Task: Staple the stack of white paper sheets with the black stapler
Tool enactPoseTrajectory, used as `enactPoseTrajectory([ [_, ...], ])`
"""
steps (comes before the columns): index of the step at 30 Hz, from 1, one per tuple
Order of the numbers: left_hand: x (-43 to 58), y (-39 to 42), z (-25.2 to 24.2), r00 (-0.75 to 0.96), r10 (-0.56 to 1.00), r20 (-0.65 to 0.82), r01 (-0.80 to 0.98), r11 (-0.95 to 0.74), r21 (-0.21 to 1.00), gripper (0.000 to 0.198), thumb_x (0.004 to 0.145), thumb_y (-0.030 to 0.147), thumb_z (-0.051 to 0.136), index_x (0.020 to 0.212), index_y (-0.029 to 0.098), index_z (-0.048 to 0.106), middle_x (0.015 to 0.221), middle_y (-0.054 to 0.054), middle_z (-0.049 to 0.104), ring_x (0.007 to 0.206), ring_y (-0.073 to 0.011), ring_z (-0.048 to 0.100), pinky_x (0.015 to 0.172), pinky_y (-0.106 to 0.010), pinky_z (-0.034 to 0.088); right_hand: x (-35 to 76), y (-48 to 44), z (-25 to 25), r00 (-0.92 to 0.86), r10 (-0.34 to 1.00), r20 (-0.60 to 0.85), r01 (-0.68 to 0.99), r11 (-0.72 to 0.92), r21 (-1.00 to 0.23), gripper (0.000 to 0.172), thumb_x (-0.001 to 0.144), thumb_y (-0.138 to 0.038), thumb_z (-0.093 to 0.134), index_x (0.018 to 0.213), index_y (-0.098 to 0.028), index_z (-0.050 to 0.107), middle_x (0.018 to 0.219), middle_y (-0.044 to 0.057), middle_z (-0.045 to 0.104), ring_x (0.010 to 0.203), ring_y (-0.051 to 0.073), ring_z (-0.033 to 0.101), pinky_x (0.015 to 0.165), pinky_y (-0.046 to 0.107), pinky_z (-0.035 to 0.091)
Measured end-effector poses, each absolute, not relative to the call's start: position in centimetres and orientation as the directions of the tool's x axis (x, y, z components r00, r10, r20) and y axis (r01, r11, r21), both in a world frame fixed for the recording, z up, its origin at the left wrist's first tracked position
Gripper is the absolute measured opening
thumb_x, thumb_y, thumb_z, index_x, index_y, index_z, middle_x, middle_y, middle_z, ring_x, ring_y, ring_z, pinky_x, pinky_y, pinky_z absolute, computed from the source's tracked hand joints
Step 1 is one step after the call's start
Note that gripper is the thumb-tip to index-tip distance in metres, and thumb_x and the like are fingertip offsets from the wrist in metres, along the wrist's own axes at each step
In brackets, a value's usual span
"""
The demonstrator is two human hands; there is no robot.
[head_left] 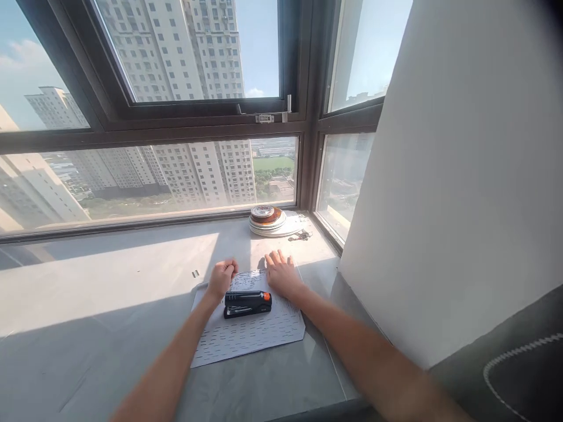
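Note:
A black stapler point(247, 306) with an orange part at its right end lies across a stack of printed paper sheets point(246, 341). My left hand point(223, 277) is closed at the far left part of the sheets, its thumb and fingers pressed together; whatever may be between them is hidden. Over the far right part of the sheets rests my right hand point(281, 274), open, with its fingers stretched forward and apart. The stapler sits between my two forearms, and neither hand touches it.
Small staple strips point(196, 274) lie on the pale windowsill point(109, 328), left of the sheets. Near the window corner stands a stack of round, flat things point(267, 221), with a bunch of keys point(301, 235) beside it. A white wall point(440, 176) rises on the right.

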State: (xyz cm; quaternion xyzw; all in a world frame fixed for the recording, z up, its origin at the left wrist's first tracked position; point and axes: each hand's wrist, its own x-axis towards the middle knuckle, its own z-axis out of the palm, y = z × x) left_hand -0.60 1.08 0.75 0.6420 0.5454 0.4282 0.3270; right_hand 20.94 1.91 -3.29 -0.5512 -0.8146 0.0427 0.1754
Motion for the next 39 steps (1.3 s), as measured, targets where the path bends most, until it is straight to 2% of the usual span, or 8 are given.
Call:
enactPoseTrajectory([
  [4, -1.0, 1.8, -1.3, 0.163, 0.968, 0.191, 0.51, -0.248, 0.824, 0.019, 0.076, 0.025, 0.045, 0.058, 0.021, 0.051, 0.047, 0.005, 0.032, 0.046, -0.0128, 0.03, 0.05, -0.027, 0.024, 21.7, 2.5, -2.5, -0.364, 0.867, 0.339, 0.8, 0.478, -0.362, 0.04, 0.099, -0.022, 0.046, 0.138, -0.02, 0.056, 0.148, 0.017, 0.052, 0.144, 0.035, 0.039, 0.116, 0.066, 0.025],
  [8, -1.1, 2.3, -1.4, 0.205, 0.96, 0.191, 0.537, -0.273, 0.798, 0.019, 0.075, 0.025, 0.045, 0.058, 0.021, 0.05, 0.051, 0.003, 0.039, 0.05, -0.0133, 0.034, 0.052, -0.027, 0.027, 22.1, 2.0, -0.8, -0.524, 0.719, 0.457, 0.403, 0.682, -0.61, 0.036, 0.108, -0.038, 0.034, 0.107, -0.019, 0.065, 0.111, 0.011, 0.064, 0.108, 0.023, 0.058, 0.101, 0.042, 0.045],
  [13, -0.8, 2.6, -1.5, 0.213, 0.964, 0.159, 0.497, -0.247, 0.832, 0.017, 0.075, 0.024, 0.044, 0.059, 0.021, 0.051, 0.051, 0.003, 0.04, 0.051, -0.0134, 0.036, 0.053, -0.027, 0.027, 22.2, 0.4, 0.2, -0.831, 0.411, 0.374, 0.021, 0.696, -0.718, 0.045, 0.096, -0.057, 0.061, 0.12, -0.019, 0.059, 0.114, 0.008, 0.061, 0.092, 0.018, 0.057, 0.083, 0.031, 0.049],
  [16, -0.8, 2.5, -1.5, 0.227, 0.961, 0.161, 0.498, -0.257, 0.829, 0.017, 0.074, 0.023, 0.044, 0.06, 0.02, 0.052, 0.051, 0.004, 0.04, 0.05, -0.0131, 0.035, 0.053, -0.027, 0.027, 21.9, -0.2, 0.0, -0.886, 0.326, 0.33, 0.035, 0.757, -0.653, 0.054, 0.087, -0.046, 0.075, 0.129, -0.018, 0.056, 0.113, 0.007, 0.064, 0.095, 0.019, 0.059, 0.084, 0.031, 0.048],
  [20, -0.7, 2.3, -1.3, 0.243, 0.96, 0.142, 0.487, -0.247, 0.838, 0.017, 0.074, 0.021, 0.044, 0.061, 0.02, 0.054, 0.051, 0.004, 0.04, 0.049, -0.0127, 0.034, 0.052, -0.027, 0.027, 22.0, -0.3, 0.0, -0.88, 0.344, 0.326, 0.079, 0.784, -0.615, 0.04, 0.09, -0.032, 0.067, 0.126, -0.017, 0.06, 0.105, 0.006, 0.067, 0.091, 0.018, 0.06, 0.083, 0.03, 0.046],
  [24, -0.6, 2.2, -1.3, 0.245, 0.959, 0.144, 0.463, -0.247, 0.851, 0.017, 0.074, 0.02, 0.045, 0.062, 0.019, 0.056, 0.052, 0.004, 0.042, 0.049, -0.0119, 0.035, 0.052, -0.027, 0.027, 22.3, 0.1, 0.2, -0.868, 0.382, 0.318, 0.075, 0.733, -0.676, 0.034, 0.096, -0.04, 0.062, 0.122, -0.017, 0.063, 0.103, 0.005, 0.067, 0.089, 0.016, 0.059, 0.081, 0.03, 0.046],
  [29, -0.6, 2.3, -1.5, 0.239, 0.964, 0.12, 0.428, -0.215, 0.878, 0.016, 0.074, 0.02, 0.045, 0.064, 0.019, 0.058, 0.051, 0.004, 0.04, 0.047, -0.0109, 0.033, 0.05, -0.026, 0.025, 22.0, 0.9, -0.1, -0.67, 0.653, 0.353, 0.211, 0.623, -0.753, 0.052, 0.111, -0.042, 0.019, 0.099, -0.018, 0.063, 0.094, 0.006, 0.063, 0.087, 0.016, 0.056, 0.084, 0.032, 0.046],
  [39, -0.7, 2.0, -0.5, 0.13, 0.991, 0.038, 0.277, -0.073, 0.958, 0.012, 0.069, 0.018, 0.047, 0.065, 0.018, 0.058, 0.051, 0.003, 0.039, 0.047, -0.009, 0.029, 0.048, -0.025, 0.02, 22.4, 1.7, -0.4, -0.699, 0.644, 0.312, 0.461, 0.739, -0.491, 0.035, 0.111, -0.037, 0.027, 0.09, -0.022, 0.052, 0.085, 0.002, 0.054, 0.082, 0.018, 0.048, 0.076, 0.031, 0.04],
])
